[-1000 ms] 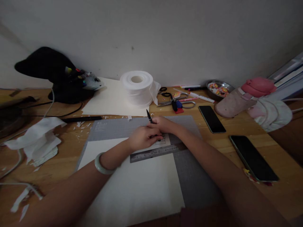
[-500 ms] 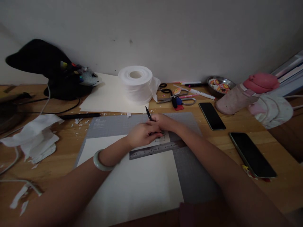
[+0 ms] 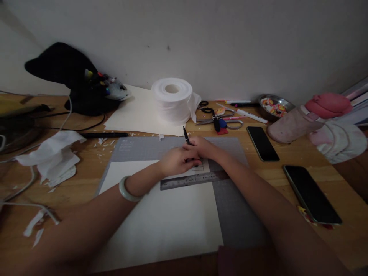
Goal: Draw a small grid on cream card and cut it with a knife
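Note:
My two hands meet above the top part of a white sheet of paper. A black pen sticks up and leftward from my right hand, whose fingers are closed around it. Against it lies my left hand, with a pale bangle at its wrist. Its thumb and fingers are pinched together near a small dark bit that I cannot make out. Under the hands, a small line drawing shows partly on the paper. Just below it a metal ruler lies across the sheet.
A grey cutting mat is under the paper. Behind stand a tissue roll, scissors and a metal bowl. Two phones and a pink bottle are rightward. Crumpled tissue and paper scraps lie left.
The whole view has shifted, so things on the table appear slightly farther right. My hands stay together with the pen in nearly the same pose.

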Available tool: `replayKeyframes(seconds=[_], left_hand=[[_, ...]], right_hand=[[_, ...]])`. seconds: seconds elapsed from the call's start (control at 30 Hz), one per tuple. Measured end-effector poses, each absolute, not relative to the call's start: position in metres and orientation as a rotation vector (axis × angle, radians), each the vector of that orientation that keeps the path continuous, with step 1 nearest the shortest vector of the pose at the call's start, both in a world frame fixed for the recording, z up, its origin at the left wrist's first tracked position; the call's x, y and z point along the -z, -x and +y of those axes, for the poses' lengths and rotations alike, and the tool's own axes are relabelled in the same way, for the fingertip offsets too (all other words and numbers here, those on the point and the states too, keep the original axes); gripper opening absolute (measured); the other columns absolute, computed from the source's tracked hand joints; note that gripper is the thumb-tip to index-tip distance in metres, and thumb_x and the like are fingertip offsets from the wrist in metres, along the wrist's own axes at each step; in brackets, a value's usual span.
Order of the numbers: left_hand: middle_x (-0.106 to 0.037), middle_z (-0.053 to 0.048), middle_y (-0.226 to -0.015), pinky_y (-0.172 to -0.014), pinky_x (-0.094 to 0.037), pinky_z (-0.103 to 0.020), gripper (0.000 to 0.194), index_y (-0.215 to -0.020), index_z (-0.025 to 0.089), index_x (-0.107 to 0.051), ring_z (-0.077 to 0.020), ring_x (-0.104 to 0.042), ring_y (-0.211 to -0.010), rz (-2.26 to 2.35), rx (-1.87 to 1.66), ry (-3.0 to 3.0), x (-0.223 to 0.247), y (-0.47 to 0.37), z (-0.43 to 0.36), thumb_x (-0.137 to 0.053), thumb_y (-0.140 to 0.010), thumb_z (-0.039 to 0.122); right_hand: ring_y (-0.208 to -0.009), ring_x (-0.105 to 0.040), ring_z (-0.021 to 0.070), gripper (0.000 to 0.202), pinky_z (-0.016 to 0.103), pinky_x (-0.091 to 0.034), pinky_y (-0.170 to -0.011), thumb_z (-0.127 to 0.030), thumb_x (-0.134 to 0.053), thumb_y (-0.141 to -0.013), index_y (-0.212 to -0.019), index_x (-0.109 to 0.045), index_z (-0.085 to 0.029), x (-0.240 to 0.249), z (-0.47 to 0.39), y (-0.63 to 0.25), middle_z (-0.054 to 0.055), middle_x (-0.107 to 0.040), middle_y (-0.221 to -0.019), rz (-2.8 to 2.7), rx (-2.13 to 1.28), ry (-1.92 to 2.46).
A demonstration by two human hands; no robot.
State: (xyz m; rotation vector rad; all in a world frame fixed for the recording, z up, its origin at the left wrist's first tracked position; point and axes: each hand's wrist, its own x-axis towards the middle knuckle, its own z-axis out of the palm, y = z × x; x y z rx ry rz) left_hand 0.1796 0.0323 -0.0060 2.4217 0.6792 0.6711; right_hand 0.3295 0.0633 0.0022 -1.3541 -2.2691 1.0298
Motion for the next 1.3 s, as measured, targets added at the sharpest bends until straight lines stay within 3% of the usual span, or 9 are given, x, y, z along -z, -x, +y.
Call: replayKeyframes(seconds=[0.93, 1.13, 1.3], left_hand=[[-0.065, -0.001, -0.071, -0.058, -0.039, -0.02, 0.012, -0.079, 0.016, -0.064, -0.011, -0.057, -0.063, 0.67, -0.676, -2.428, 0.006, -0.18, 0.033, -0.056, -0.084, 0.024], [-0.061, 0.001, -0.059, -0.051, -0.036, -0.019, 0.017, -0.078, 0.016, -0.064, -0.0096, -0.053, -0.052, 0.672, -0.682, -2.453, 0.005, -0.179, 0.03, -0.054, -0.085, 0.027], [-0.064, 0.001, -0.064, -0.052, -0.04, -0.018, 0.02, -0.079, 0.016, -0.065, -0.009, -0.055, -0.055, 0.723, -0.807, -2.253, 0.005, -0.182, 0.028, -0.051, -0.086, 0.029]], right_hand=[[-0.052, -0.028, 0.0081, 0.029, 0.024, -0.019, -0.05, -0.03, -0.048, -0.074, -0.052, -0.034, -0.018, -0.003, 0.064, -0.331, -0.005, -0.034, -0.052, -2.238, -1.039, 1.356], [-0.047, -0.035, 0.0079, 0.023, 0.022, -0.025, -0.045, -0.033, -0.05, -0.073, -0.056, -0.047, -0.017, 0.006, 0.073, -0.338, -0.004, -0.042, -0.05, -1.796, -1.233, 1.327], [-0.033, -0.026, 0.0052, 0.021, 0.019, -0.017, -0.035, -0.03, -0.048, -0.075, -0.058, -0.046, -0.018, 0.005, 0.078, -0.338, -0.008, -0.033, -0.038, -1.237, -1.535, 1.274]])
